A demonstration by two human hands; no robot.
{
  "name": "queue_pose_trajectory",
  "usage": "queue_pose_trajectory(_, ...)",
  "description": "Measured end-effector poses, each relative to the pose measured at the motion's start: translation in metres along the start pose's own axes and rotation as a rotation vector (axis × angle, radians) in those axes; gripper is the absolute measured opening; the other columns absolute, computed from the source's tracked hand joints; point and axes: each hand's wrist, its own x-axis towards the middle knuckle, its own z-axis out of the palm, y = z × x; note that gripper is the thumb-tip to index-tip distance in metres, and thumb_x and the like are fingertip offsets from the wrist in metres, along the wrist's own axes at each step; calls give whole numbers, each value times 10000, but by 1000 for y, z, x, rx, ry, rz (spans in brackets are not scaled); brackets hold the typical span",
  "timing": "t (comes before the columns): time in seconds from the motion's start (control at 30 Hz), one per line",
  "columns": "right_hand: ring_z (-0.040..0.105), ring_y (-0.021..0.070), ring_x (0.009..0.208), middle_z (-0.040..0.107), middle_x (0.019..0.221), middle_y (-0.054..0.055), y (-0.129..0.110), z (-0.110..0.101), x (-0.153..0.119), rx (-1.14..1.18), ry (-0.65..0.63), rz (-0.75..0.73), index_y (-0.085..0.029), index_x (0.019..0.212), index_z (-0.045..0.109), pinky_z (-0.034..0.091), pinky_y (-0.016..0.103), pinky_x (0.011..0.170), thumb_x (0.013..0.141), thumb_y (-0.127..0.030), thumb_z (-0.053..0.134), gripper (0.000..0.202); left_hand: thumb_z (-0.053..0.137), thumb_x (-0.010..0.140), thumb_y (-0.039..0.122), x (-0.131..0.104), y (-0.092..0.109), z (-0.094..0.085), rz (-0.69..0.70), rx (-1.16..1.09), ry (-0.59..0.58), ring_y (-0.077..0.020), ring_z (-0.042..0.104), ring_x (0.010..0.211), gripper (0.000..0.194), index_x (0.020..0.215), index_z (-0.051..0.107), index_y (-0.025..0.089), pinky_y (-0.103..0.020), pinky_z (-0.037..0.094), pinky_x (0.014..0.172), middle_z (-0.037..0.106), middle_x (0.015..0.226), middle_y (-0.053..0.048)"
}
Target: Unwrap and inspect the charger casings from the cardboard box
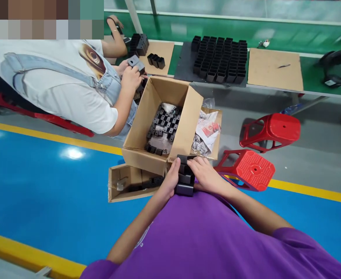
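Observation:
Close to my body, a stack of black rectangular plastic housings (pixel 184 189) is held between both hands. My left hand (pixel 170 179) grips the stack along its left side, fingers mostly hidden behind it. On the right side, my right hand (pixel 203 173) is closed with its fingers on the upper pieces. Just beyond my hands stands an open cardboard box (pixel 141 157), with many small black housings (pixel 166 124) and some clear plastic inside. A second, lower carton (pixel 115 193) with dark parts sits on the floor to the left.
A co-worker (pixel 71 93) at the left handles a grey-black part (pixel 135 64). On the bench stand rows of black housings (pixel 219 58), a cardboard sheet (pixel 275 71) and a black headset (pixel 339 69). Red stools (pixel 254 168) stand at right, near a carton of crumpled paper (pixel 206 133).

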Motion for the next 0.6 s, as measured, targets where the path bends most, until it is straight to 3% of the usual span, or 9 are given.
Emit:
queue_pose_trajectory(0.1, 496, 346, 1172, 629, 1271, 232, 3, 3, -3, 46, 20, 10, -21, 1367, 493, 450, 485, 969, 756, -156, 664, 648, 691, 891, 513, -1, 2, -3, -20, 14, -38, -218, 706, 1066, 442, 1157, 734, 161, -275, 542, 887, 784, 1136, -81)
queue_pose_trajectory(0.23, 500, 337, 1161, 615, 1244, 220, 7, 9, -8, 129, 67, 57, -55, 1364, 486, 463, 478, 957, 771, -172, 671, 633, 827, 762, 488, -3, 1, -3, 16, 47, -34, -167, 697, 824, 615, 1269, 674, 174, -226, 513, 664, 781, 1031, -52)
queue_pose_trajectory(0.4, 499, 321, 1156, 564, 1227, 181, 14, 24, -14, 325, 126, 133, -126, 1358, 468, 488, 476, 972, 706, -156, 713, 697, 897, 638, 558, -5, -2, 3, 38, 84, -7, -134, 667, 740, 838, 1327, 590, 192, -217, 517, 665, 757, 926, -14)
queue_pose_trajectory(0.5, 503, 309, 1139, 551, 1203, 164, 16, 30, -17, 405, 164, 171, -143, 1336, 479, 496, 470, 982, 688, -164, 732, 696, 867, 604, 660, -10, 2, 7, -17, 126, -47, -172, 685, 747, 796, 1201, 668, 174, -252, 527, 658, 768, 909, -40)
queue_pose_trajectory(0.6, 502, 324, 1148, 573, 1200, 170, 14, 31, -19, 368, 185, 165, -148, 1323, 495, 488, 483, 976, 701, -194, 735, 668, 814, 658, 695, -14, 7, 12, -32, 176, -75, -224, 720, 906, 697, 1109, 718, 173, -281, 545, 775, 786, 995, -69)
